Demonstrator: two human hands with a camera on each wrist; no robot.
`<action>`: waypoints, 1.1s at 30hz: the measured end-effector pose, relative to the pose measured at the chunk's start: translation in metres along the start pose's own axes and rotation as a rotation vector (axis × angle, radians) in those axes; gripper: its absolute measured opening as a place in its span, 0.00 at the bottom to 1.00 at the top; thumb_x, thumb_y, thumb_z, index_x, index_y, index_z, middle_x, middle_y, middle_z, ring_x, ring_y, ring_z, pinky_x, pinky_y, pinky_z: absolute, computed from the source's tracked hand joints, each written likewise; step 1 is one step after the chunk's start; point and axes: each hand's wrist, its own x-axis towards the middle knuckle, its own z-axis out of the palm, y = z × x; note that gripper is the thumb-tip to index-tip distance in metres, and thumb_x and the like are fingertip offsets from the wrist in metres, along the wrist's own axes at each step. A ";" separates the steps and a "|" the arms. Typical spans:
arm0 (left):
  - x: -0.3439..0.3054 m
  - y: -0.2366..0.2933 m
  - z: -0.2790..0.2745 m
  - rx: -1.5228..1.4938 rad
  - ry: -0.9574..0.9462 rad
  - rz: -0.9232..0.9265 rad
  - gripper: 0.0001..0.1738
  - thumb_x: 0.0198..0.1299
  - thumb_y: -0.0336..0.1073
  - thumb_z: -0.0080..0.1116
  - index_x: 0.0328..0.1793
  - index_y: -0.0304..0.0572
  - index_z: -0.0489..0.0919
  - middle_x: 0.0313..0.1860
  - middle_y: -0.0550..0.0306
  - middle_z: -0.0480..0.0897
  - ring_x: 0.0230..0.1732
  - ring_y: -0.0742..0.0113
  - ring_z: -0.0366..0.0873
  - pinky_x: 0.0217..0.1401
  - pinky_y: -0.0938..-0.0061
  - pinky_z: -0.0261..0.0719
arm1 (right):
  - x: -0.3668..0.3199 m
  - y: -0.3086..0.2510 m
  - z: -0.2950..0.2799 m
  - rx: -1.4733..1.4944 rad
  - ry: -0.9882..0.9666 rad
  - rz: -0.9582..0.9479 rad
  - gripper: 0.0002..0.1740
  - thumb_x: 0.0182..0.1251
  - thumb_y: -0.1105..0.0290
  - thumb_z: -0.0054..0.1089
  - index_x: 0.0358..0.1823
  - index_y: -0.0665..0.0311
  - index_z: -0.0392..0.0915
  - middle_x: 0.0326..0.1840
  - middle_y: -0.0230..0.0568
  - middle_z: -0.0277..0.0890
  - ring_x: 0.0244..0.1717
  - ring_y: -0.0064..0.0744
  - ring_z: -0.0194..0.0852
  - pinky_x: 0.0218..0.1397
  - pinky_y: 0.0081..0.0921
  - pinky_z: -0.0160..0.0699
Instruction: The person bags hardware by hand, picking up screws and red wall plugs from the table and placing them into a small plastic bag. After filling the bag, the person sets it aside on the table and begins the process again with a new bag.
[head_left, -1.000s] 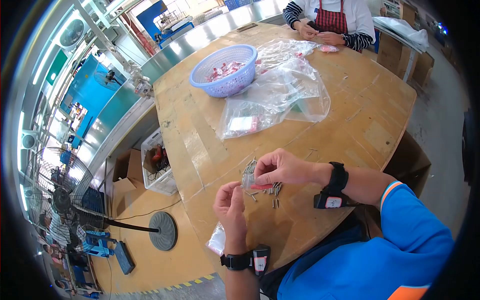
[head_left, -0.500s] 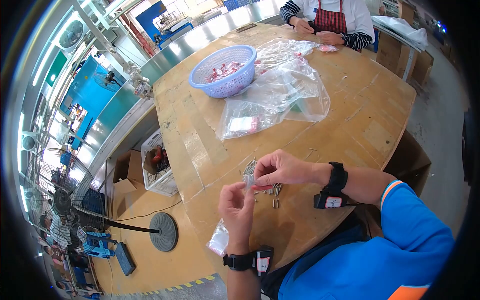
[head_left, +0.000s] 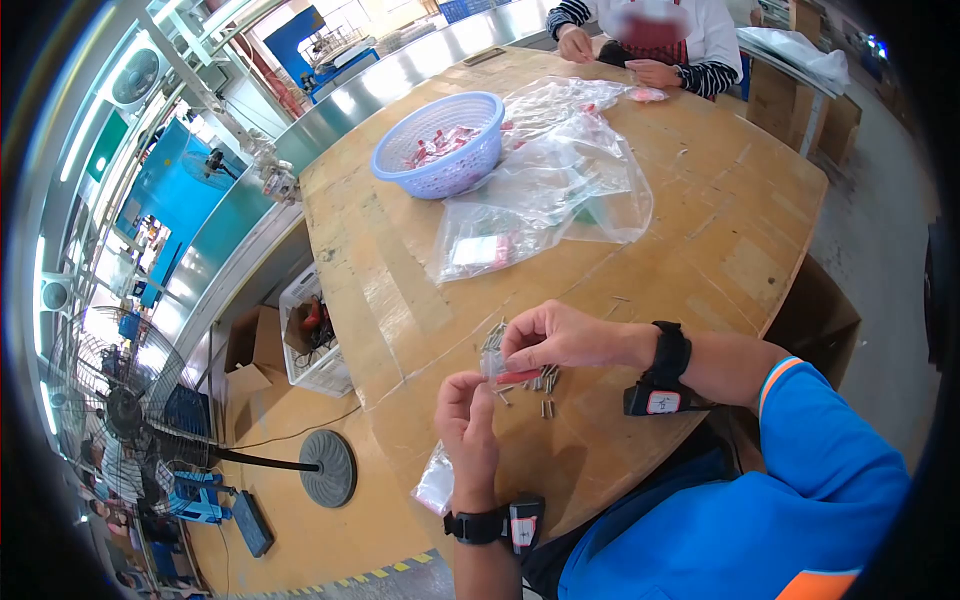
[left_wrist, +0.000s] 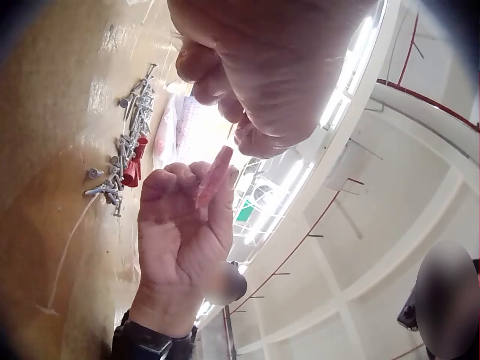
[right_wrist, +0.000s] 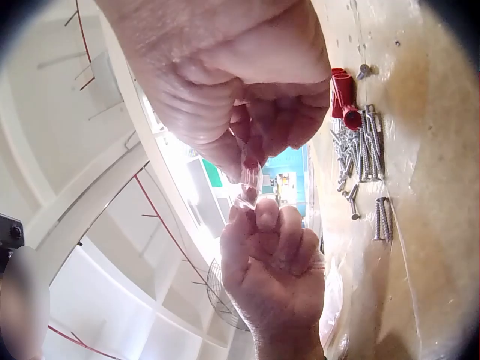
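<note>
The right hand [head_left: 565, 337] is closed in a pinch on a small clear packet [head_left: 492, 365], with red [head_left: 517, 378] showing at it. The left hand [head_left: 470, 430] meets the packet from 7 o'clock, its thumb and fingertips pinching the near end. In the right wrist view, the packet lies between the fingertips of the 2 hands, held up off the table [head_left: 700, 220].

Below the packet, a heap of screws [right_wrist: 364, 150] lies on the table, with red plugs [right_wrist: 343, 94] against it. In the head view, 2 screws [head_left: 547, 408] lie side by side at 4 o'clock from the packet, and 1 more [head_left: 620, 298] lies apart at 2 o'clock.

From the packet, a flat clear bag [head_left: 435, 480] lies at 7 o'clock, near the left wrist. At 12 o'clock, well apart, stands a blue basket [head_left: 440, 180] holding red and clear pieces [head_left: 438, 148]. Large plastic bags [head_left: 590, 190] spread just beside the basket, at its 4 o'clock.

At 1 o'clock, across the table, a person [head_left: 705, 35] in striped sleeves has 2 hands at the table's edge. At 9 o'clock, off the table, are a white crate [head_left: 325, 372] and, farther out, a fan [head_left: 122, 400].
</note>
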 end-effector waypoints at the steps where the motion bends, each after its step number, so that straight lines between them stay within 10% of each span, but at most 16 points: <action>1: 0.000 -0.001 -0.002 -0.034 -0.012 -0.009 0.04 0.63 0.28 0.54 0.43 0.37 0.74 0.37 0.66 0.75 0.37 0.81 0.70 0.40 0.86 0.67 | 0.000 0.001 0.000 0.022 -0.012 0.001 0.07 0.63 0.70 0.62 0.37 0.67 0.78 0.32 0.29 0.77 0.33 0.14 0.71 0.37 0.13 0.71; 4: 0.001 0.000 0.004 -0.005 -0.015 0.038 0.04 0.64 0.31 0.53 0.40 0.40 0.73 0.23 0.69 0.69 0.21 0.86 0.58 0.21 0.88 0.51 | 0.001 0.003 -0.002 0.060 -0.038 0.000 0.09 0.62 0.69 0.62 0.38 0.68 0.79 0.33 0.30 0.78 0.33 0.14 0.72 0.37 0.14 0.72; 9: 0.002 -0.001 0.006 0.029 0.007 0.079 0.05 0.65 0.33 0.54 0.39 0.41 0.73 0.24 0.70 0.69 0.21 0.86 0.58 0.21 0.89 0.51 | -0.001 -0.005 -0.007 -0.098 0.003 0.059 0.09 0.62 0.68 0.62 0.35 0.68 0.78 0.31 0.32 0.78 0.32 0.17 0.73 0.37 0.17 0.72; 15: 0.003 -0.005 0.000 0.109 0.128 0.169 0.06 0.66 0.33 0.55 0.38 0.39 0.73 0.29 0.70 0.71 0.29 0.85 0.63 0.30 0.89 0.59 | -0.019 -0.038 -0.020 -1.156 0.072 0.139 0.12 0.56 0.64 0.62 0.31 0.67 0.80 0.30 0.47 0.79 0.33 0.42 0.78 0.38 0.31 0.74; 27: 0.001 0.002 0.004 0.128 0.172 0.240 0.07 0.64 0.32 0.57 0.37 0.36 0.75 0.28 0.69 0.73 0.29 0.84 0.66 0.31 0.87 0.63 | -0.026 -0.003 -0.012 -1.296 0.011 -0.052 0.08 0.53 0.68 0.59 0.29 0.66 0.78 0.33 0.47 0.75 0.38 0.48 0.75 0.43 0.40 0.72; 33: 0.003 0.001 0.004 0.145 0.181 0.251 0.08 0.64 0.33 0.57 0.37 0.35 0.75 0.28 0.68 0.74 0.29 0.84 0.66 0.31 0.86 0.64 | -0.025 0.006 0.017 -1.183 -0.315 -0.279 0.06 0.54 0.70 0.58 0.32 0.64 0.78 0.34 0.45 0.75 0.39 0.46 0.76 0.43 0.38 0.74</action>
